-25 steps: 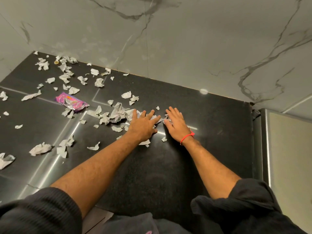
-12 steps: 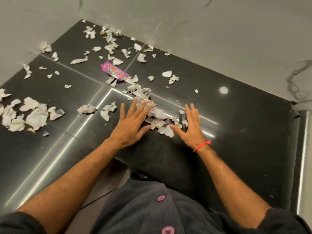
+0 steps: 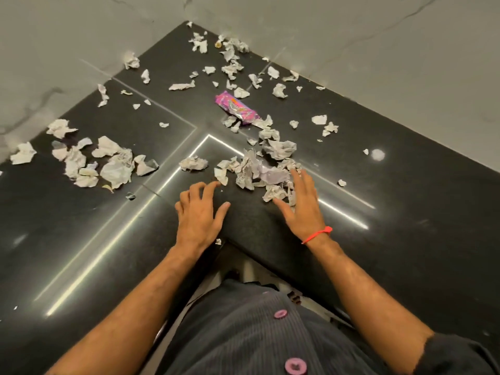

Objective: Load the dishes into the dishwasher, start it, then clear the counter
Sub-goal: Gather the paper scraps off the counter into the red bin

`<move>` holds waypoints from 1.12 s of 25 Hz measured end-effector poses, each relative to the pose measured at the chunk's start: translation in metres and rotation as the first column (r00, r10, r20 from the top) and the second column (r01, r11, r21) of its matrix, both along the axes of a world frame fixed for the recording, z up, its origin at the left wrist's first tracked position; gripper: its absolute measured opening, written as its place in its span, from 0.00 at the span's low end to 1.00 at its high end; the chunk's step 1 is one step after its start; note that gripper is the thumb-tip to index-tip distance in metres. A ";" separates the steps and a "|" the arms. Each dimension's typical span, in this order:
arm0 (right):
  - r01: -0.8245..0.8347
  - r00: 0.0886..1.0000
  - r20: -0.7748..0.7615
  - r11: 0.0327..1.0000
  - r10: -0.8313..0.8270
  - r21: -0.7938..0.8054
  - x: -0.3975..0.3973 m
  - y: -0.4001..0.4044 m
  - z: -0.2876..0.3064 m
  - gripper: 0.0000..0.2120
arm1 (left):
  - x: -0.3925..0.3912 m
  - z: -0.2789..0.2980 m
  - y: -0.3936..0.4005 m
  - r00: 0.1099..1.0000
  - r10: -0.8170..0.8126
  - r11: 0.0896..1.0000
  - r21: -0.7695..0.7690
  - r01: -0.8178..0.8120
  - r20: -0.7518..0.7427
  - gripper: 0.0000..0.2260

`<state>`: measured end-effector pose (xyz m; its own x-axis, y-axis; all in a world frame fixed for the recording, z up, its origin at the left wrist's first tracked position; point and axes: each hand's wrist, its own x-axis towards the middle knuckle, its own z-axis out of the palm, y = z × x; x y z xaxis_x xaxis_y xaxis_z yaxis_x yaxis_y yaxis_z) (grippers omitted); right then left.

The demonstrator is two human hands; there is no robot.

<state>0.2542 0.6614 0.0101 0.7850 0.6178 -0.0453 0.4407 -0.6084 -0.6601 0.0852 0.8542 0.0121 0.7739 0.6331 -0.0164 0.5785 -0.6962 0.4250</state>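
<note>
Since half a second ago both hands have slid nearer the table's front edge, the left hand's fingers have curled from flat to bent, and more of the heap now sits under the right hand's fingers.

The black stone table runs into a corner between pale marbled walls, with bright strips of light reflected across its surface. Torn and crumpled paper scraps lie scattered over it: a loose spread toward the far corner, a cluster at the left, and a gathered heap in the middle. A pink wrapper lies beyond the heap, touching a few scraps at its near end.

The left hand rests on the table near the edge, its grip released, fingers bent with the tips down; the forefinger tip is just beside one scrap at the heap's left end. The right hand lies flat with straight fingers against the right side of the heap, grip released, holding nothing. A red thread circles the right wrist. At the bottom is a dark ribbed shirt with pink buttons.
</note>
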 end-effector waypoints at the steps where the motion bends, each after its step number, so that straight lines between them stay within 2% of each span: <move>1: 0.024 0.998 0.061 0.999 -0.022 -0.027 0.003 -0.013 0.003 0.39 | -0.006 0.000 0.002 1.000 0.007 1.000 -0.002 -0.007 0.027 0.20; 4: 0.108 0.982 0.178 0.955 -0.059 -0.275 -0.006 -0.044 0.011 0.37 | -0.027 -0.001 0.008 0.979 -0.193 0.972 -0.125 0.201 0.073 0.12; 6: 0.095 0.988 0.147 0.944 -0.051 -0.315 -0.019 -0.045 0.007 0.32 | -0.029 -0.006 0.013 0.956 -0.289 0.944 -0.151 0.293 0.050 0.13; 10: 0.032 0.999 -0.036 0.999 -0.033 -0.032 -0.027 -0.006 -0.001 0.22 | -0.008 -0.004 0.034 0.971 -0.229 0.957 -0.166 0.237 0.065 0.15; 12: 0.040 0.997 -0.067 0.997 -0.036 0.065 -0.026 0.008 0.002 0.21 | -0.006 -0.001 0.044 0.944 -0.329 0.916 -0.235 0.327 0.032 0.22; 14: 0.044 0.997 -0.068 0.995 -0.038 0.087 -0.030 0.009 0.003 0.19 | -0.015 0.001 0.048 0.865 -0.498 0.839 -0.285 0.465 -0.055 0.33; 16: 0.061 0.996 -0.072 0.993 -0.054 0.106 -0.035 0.001 -0.001 0.17 | -0.022 -0.002 0.050 0.808 -0.576 0.803 -0.272 0.531 -0.126 0.37; 21: 0.129 0.984 -0.140 0.985 -0.112 0.118 -0.032 -0.005 -0.004 0.14 | -0.003 -0.005 0.051 0.882 -0.464 0.879 -0.159 0.449 -0.080 0.21; 24: 0.138 0.980 -0.169 0.976 -0.110 0.166 -0.028 -0.008 -0.005 0.13 | -0.002 -0.008 0.051 0.944 -0.330 0.930 -0.162 0.329 0.028 0.16; 26: 0.141 0.985 -0.122 0.972 -0.119 0.188 -0.030 -0.009 -0.005 0.11 | -0.010 -0.007 0.049 0.940 -0.319 0.925 -0.178 0.336 0.121 0.11; 28: 0.107 0.994 0.012 0.979 -0.111 0.176 -0.037 -0.009 -0.008 0.09 | -0.018 -0.007 0.044 0.905 -0.399 0.899 -0.132 0.418 0.146 0.09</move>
